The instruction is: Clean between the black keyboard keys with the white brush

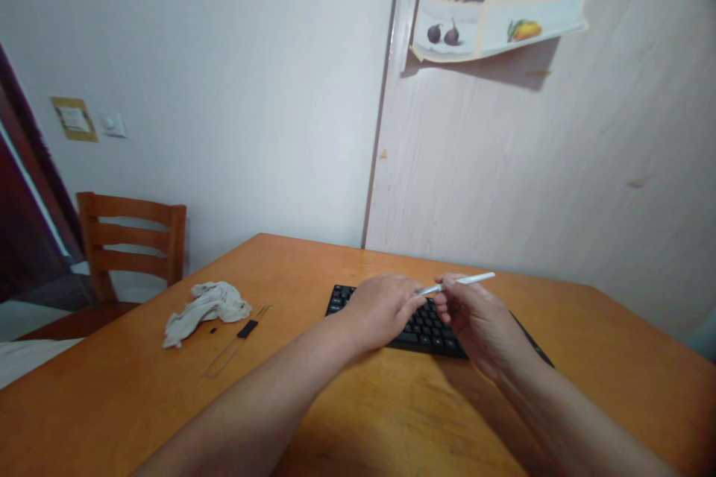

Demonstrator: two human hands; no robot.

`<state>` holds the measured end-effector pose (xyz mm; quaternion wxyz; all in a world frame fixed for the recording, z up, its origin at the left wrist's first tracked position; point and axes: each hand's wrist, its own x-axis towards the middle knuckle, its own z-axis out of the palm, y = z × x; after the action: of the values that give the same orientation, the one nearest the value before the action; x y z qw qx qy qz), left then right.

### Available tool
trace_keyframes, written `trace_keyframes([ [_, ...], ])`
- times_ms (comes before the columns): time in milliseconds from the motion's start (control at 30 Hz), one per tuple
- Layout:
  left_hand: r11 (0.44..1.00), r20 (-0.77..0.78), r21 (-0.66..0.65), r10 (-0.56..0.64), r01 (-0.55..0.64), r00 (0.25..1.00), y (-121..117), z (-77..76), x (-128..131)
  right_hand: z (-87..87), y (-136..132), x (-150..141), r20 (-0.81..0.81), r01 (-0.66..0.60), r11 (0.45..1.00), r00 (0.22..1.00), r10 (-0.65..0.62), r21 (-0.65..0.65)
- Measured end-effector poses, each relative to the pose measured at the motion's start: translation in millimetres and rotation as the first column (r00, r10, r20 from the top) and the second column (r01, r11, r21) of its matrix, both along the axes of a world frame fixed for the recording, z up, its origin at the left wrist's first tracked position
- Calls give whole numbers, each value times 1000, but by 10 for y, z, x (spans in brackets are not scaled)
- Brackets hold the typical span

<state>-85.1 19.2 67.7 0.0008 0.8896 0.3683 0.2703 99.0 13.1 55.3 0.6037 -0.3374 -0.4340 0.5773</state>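
White stick (473, 279) slants up rightward over the black keyboard (428, 332), between the hands: the right hand (473, 313) pinches its middle, the left hand (385, 307) curls at its lower end, gripping or merely touching, I cannot tell; hands hide keys; cloth (215, 304) and wire tool (247, 329) lie left on the surface (347, 410)

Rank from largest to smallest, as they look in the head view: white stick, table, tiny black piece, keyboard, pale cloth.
Table
Keyboard, partly covered
Pale cloth
White stick
Tiny black piece
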Motion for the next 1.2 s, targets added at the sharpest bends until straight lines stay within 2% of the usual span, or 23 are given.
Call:
trace_keyframes([
  [367, 991, 37, -101, 94, -90, 995, 62, 34, -96, 58, 123, 186, -21, 134, 991, 991, -134, 11],
  [533, 995, 121, 59, 73, -81, 990, 5, 43, -71, 47, 84, 104, 38, 151, 988, 988, -150, -26],
  [667, 975, -5, 216, 53, -51, 999, -56, 32, -18, 31, 31, 23, 60, 134, 989, 990, -131, -57],
  [833, 954, -109, 294, 100, -64, 989, -50, -7, 6, 34, -11, -7, 53, 105, 993, 993, -102, -60],
  [967, 953, -111, 291, 117, -81, 987, -26, -19, -5, 33, -10, -5, 37, 102, 993, 994, -100, -64],
  [1200, 980, -86, 189, 75, -57, 993, -13, 2, -17, 18, 10, 16, 9, 70, 996, 998, -70, -55],
])
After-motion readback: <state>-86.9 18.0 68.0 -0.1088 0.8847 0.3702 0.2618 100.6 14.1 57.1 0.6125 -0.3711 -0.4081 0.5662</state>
